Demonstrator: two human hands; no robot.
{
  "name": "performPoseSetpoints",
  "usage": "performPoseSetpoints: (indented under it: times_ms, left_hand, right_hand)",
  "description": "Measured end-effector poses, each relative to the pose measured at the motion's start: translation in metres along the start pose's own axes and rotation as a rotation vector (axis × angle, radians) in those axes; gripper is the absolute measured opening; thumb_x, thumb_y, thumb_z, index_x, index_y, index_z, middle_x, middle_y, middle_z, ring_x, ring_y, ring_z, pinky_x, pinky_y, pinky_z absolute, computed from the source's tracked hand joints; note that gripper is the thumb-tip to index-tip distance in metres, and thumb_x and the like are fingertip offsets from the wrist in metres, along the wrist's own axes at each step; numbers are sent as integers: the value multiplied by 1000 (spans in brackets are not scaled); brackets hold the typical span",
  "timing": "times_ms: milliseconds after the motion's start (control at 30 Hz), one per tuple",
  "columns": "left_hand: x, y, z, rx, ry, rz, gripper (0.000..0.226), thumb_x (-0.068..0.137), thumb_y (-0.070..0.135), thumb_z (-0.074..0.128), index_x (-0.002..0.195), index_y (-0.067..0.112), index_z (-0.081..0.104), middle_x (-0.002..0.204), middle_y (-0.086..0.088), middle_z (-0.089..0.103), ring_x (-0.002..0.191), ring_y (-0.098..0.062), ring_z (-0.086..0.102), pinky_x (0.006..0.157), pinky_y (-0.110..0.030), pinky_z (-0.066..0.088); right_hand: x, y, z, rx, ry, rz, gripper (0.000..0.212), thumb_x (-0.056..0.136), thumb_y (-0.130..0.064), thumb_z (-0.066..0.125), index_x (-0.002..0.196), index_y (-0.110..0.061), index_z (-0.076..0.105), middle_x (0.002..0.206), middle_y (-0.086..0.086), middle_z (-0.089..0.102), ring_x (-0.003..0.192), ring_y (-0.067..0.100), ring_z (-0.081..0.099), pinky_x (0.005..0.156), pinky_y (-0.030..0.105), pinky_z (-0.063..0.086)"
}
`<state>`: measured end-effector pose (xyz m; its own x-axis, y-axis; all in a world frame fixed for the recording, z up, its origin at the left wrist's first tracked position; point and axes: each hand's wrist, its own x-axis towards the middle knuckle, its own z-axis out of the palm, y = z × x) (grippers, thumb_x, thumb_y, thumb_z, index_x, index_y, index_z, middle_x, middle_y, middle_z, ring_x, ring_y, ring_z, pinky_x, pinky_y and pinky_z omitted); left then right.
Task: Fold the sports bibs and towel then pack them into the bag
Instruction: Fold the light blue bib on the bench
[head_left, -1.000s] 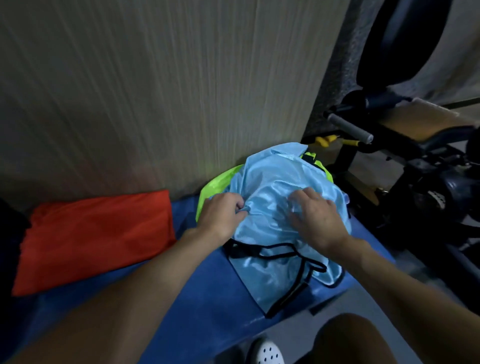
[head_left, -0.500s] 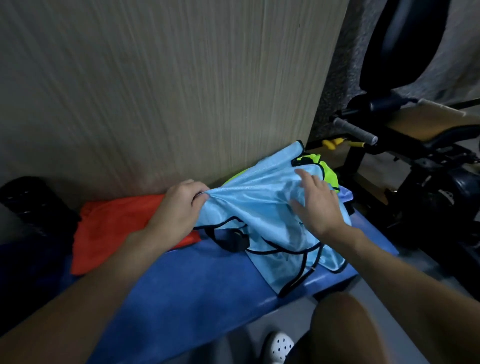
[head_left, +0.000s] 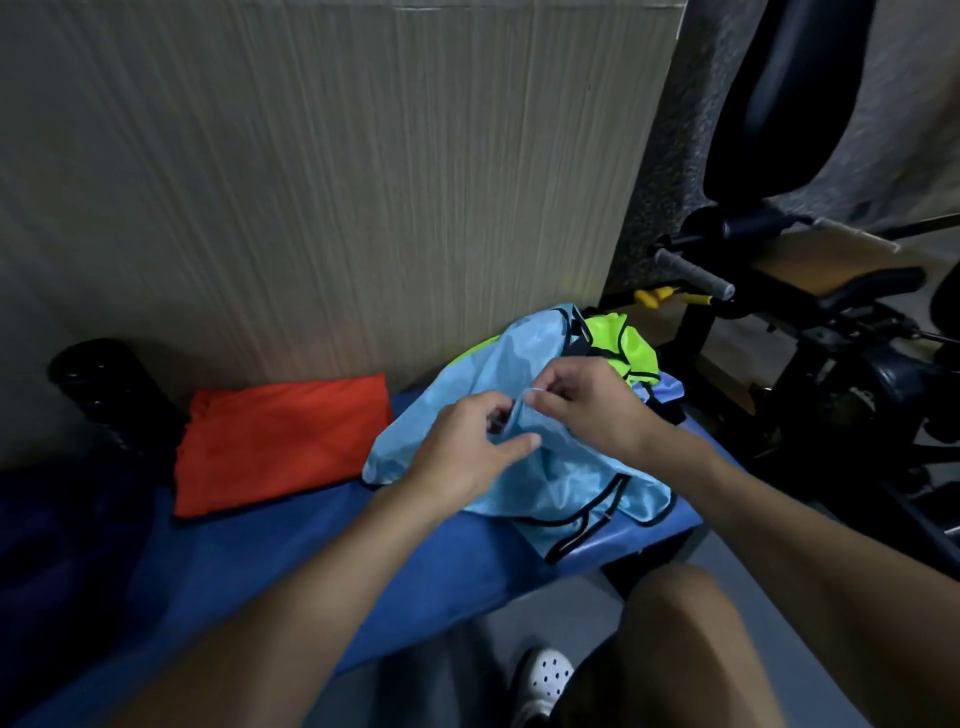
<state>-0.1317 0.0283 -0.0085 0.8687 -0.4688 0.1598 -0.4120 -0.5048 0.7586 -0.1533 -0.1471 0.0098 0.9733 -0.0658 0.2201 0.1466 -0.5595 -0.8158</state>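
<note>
Head view: left hand returned beside right hand; both pinch blue bib fold.

open bench strip in front, cardboard behind

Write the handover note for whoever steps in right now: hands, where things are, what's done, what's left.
Left hand: pinches the blue bib near its middle.
Right hand: pinches an edge of the same bib, close to the left hand.
Blue bib: bunched and unfolded at the right end of the bench, lying over the green bib.
Orange cloth: folded flat on the bench, to the left of the bibs.
Bag: not clearly in view.
Done: the orange cloth is folded.
Left: fold the blue bib, then the green bib, then pack everything into the bag.
</note>
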Motion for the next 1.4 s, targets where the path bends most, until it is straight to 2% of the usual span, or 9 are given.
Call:
performPoseSetpoints:
  times_ms: [133, 333, 400, 467, 633, 833, 1033, 1233, 1400]
  left_hand:
    - [4, -4, -6, -183, 95, 34, 14, 88, 11, 72, 75, 14, 67, 70, -6, 67, 65, -7, 58, 68, -30, 48]
    - [4, 10, -64, -283, 118, 81, 21, 92, -2, 63, 82, 16, 65, 79, -2, 66, 69, 0, 57, 68, -11, 45]
    - [2, 12, -86, -240, 155, 113, 16, 95, -1, 59, 87, 11, 66, 83, -7, 66, 73, -6, 56, 69, -13, 44]
    - [-2, 13, -107, -161, 213, 132, 16, 96, -1, 55, 92, 7, 68, 85, -7, 67, 74, -6, 57, 70, -13, 45]
    - [-24, 15, -156, 9, 340, 124, 23, 92, -7, 55, 90, 12, 69, 78, 4, 65, 67, 9, 57, 70, -9, 43]
    - [-65, 34, -200, 4, 338, 61, 4, 92, 12, 66, 92, 12, 70, 92, -9, 70, 83, -9, 59, 77, -20, 45]
    - [-95, 51, -200, -55, 276, 178, 48, 68, 57, 75, 102, 27, 57, 105, -10, 62, 96, -13, 59, 90, -20, 43]
    - [-110, 67, -166, -159, 81, 201, 18, 80, 13, 82, 89, 13, 66, 82, -2, 67, 73, -5, 60, 72, -23, 51]
    - [-105, 66, -151, -217, 160, 179, 6, 89, 4, 70, 84, 0, 69, 81, -17, 69, 74, -15, 60, 75, -39, 53]
  right_hand:
    - [-7, -5, -12, 101, -23, 25, 7, 86, -6, 72, 84, -8, 65, 72, 12, 64, 64, 16, 55, 60, 30, 45]
    - [-16, -8, -27, -454, -233, 4, 36, 90, -12, 66, 66, -30, 46, 70, -12, 47, 70, 15, 47, 68, 27, 34]
    - [-15, -14, -28, -499, -170, -19, 23, 89, -19, 66, 72, -22, 50, 75, -5, 53, 79, 24, 53, 73, 36, 43]
    - [-12, -27, -29, -457, -112, -65, 15, 87, -22, 66, 79, -13, 58, 78, 4, 61, 79, 28, 58, 75, 44, 49]
    - [-13, -94, -27, -200, -110, -143, 16, 91, -17, 68, 77, -13, 63, 71, 6, 61, 67, 11, 51, 61, 31, 42]
    - [-24, -160, -15, -62, -112, -237, 25, 95, -22, 63, 82, 0, 64, 74, 22, 65, 66, 14, 53, 60, 29, 43]
    - [-30, -199, -1, 110, -58, -246, 19, 95, -18, 63, 86, -2, 67, 85, 26, 71, 70, 19, 59, 65, 36, 49]
    - [-33, -212, 9, 219, -14, -193, 15, 93, -15, 65, 82, -6, 67, 78, 19, 68, 66, 20, 57, 62, 33, 46]
    - [-34, -202, 5, 254, 21, -139, 14, 93, -14, 65, 86, -2, 66, 75, 17, 66, 65, 20, 57, 61, 30, 45]
